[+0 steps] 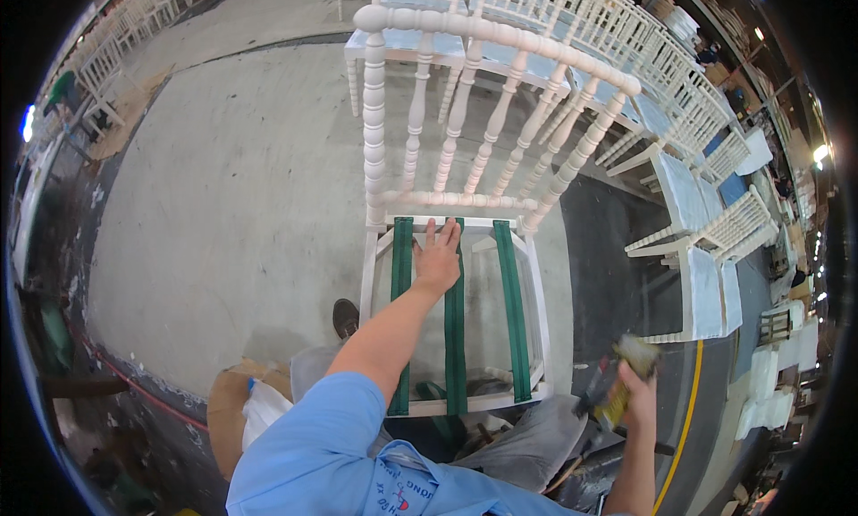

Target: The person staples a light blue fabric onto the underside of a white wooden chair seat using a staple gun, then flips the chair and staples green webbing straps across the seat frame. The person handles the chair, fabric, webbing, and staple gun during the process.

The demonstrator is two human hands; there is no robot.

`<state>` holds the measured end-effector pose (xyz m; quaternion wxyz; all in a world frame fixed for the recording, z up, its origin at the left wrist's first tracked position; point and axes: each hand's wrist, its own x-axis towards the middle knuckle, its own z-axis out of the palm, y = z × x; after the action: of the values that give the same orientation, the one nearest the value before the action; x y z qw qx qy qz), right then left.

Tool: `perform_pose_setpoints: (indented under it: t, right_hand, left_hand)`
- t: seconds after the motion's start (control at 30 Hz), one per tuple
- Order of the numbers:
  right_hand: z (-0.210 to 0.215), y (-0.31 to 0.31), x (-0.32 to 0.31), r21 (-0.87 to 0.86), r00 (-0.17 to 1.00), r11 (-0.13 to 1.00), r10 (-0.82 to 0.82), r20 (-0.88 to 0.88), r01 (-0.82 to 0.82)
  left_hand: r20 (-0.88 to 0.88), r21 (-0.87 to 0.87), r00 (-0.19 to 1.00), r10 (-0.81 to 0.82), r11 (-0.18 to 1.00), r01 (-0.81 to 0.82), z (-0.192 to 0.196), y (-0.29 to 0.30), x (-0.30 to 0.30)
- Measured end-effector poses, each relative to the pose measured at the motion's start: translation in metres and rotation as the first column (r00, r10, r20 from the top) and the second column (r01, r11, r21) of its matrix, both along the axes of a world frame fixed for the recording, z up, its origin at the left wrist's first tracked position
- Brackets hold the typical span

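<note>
Chair (465, 159) first: white, turned spindles, standing on grey floor (223, 203) at twelve o'clock from the worker, its open seat frame crossed by three green straps (514, 310). More white chairs (697, 203) crowd from one to three o'clock. Good work here, I'd judge, means keeping each strap flat and taut against the rail before fixing it. Left hand (437, 259) lies open, fingers spread, pressing the middle strap near the back rail. Right hand (636, 393), at four o'clock, is clenched round a blurred yellowish tool (617, 382).
</note>
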<state>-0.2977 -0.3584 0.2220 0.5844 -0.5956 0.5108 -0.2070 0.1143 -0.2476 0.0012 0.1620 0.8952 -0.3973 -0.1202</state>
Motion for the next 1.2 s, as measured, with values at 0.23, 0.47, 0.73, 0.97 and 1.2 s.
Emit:
perform_pose_setpoints:
  t: [0.23,0.47,0.73,0.97,1.2]
  right_hand:
    - [-0.073,-0.002,0.257,0.186,0.947,0.93,0.299,0.12,-0.317]
    - [-0.14,0.0,0.339,0.105,0.964,0.96,0.249,0.093,-0.258]
    - [-0.16,0.003,0.361,0.048,0.941,0.94,0.335,0.052,-0.337]
    - [-0.164,0.006,0.367,0.034,0.947,0.947,0.32,0.001,-0.32]
    - [-0.165,0.006,0.355,0.031,0.952,0.955,0.289,0.105,-0.293]
  left_hand:
    - [0.054,-0.011,0.999,0.01,1.0,-0.01,-0.013,0.009,0.006]
    - [0.021,-0.028,0.999,-0.033,0.999,0.034,-0.012,0.005,0.004]
    - [0.023,-0.084,1.0,-0.015,0.996,0.017,-0.025,0.01,0.009]
    - [0.003,-0.109,1.0,-0.029,0.994,0.029,-0.026,0.009,0.008]
    - [0.021,-0.432,0.999,0.036,0.902,-0.024,-0.032,0.016,0.007]
